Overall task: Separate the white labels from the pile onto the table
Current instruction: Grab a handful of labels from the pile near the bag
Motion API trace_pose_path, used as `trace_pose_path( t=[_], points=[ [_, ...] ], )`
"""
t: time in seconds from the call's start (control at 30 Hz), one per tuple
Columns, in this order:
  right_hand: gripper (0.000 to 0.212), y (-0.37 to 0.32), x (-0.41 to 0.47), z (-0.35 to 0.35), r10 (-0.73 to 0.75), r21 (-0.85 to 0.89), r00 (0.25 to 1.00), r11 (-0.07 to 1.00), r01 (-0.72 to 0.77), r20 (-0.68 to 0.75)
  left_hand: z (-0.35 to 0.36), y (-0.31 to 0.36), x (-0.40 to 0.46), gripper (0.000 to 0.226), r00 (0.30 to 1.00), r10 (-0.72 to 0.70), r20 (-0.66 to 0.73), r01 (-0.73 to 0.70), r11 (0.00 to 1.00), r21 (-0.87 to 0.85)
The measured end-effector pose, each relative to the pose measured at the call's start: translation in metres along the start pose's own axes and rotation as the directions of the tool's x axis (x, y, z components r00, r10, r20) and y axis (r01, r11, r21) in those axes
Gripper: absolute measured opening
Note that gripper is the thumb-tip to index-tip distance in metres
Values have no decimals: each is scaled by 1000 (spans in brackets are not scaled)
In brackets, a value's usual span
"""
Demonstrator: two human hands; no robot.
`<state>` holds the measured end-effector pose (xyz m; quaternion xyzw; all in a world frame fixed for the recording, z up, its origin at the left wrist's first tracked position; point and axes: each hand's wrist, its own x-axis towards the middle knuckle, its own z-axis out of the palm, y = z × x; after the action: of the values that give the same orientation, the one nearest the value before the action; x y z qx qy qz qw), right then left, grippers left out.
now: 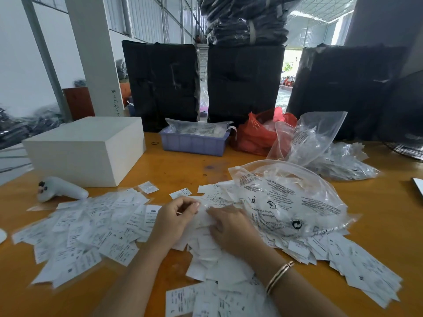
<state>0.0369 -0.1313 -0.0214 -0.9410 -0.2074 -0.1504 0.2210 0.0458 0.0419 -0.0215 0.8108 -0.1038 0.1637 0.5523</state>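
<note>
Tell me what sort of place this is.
Probably a garment factory or packing warehouse: a heap of white labels printed with sizes covers the table, wrapped black bundles stand behind it, and the hall has metal-sheet walls.

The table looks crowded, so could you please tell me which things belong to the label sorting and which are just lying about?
Part of the job:
pile of white labels
spread labels
left hand, pinching a label
right hand, resting on the pile

Just lying about:
white box
controller
purple tray
red bag
clear bag
</note>
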Motion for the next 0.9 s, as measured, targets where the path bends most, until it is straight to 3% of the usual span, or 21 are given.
trace_pose_path(
  t=[0.13, 0.2, 0.27, 0.37, 0.43, 0.5, 0.9],
  points=[
    [25, -2, -1, 0, -76, -138, 996, 988, 70, -39, 0, 2, 0, 14, 1000, 1, 7, -1, 1000, 0],
    [25, -2, -3, -2, -35, -27, 996, 999, 33, -82, -1, 3, -1, 13, 1000, 11, 11, -11, 1000, -14],
    [36, 0, -4, -6, 131, 193, 982, 976, -103, -138, -1, 6, -2, 13, 999, 27, 24, -26, 1000, -11],
    [27, 6, -6, -16, 417, 578, 893, 776, -252, -170, 1, 10, -2, 19, 995, 73, 62, -74, 997, 7],
    [15, 7, -7, -22, 484, 784, 866, 584, -210, -129, 2, 11, -3, 22, 990, 108, 92, -109, 994, 12],
    [6, 6, -8, -24, 487, 883, 868, 445, -149, -99, 3, 11, -4, 22, 986, 119, 118, -123, 992, 28],
    [9, -4, -7, -22, 374, 916, 927, 378, -138, -14, 4, 12, -4, 20, 982, 120, 148, -130, 990, 61]
  ],
)
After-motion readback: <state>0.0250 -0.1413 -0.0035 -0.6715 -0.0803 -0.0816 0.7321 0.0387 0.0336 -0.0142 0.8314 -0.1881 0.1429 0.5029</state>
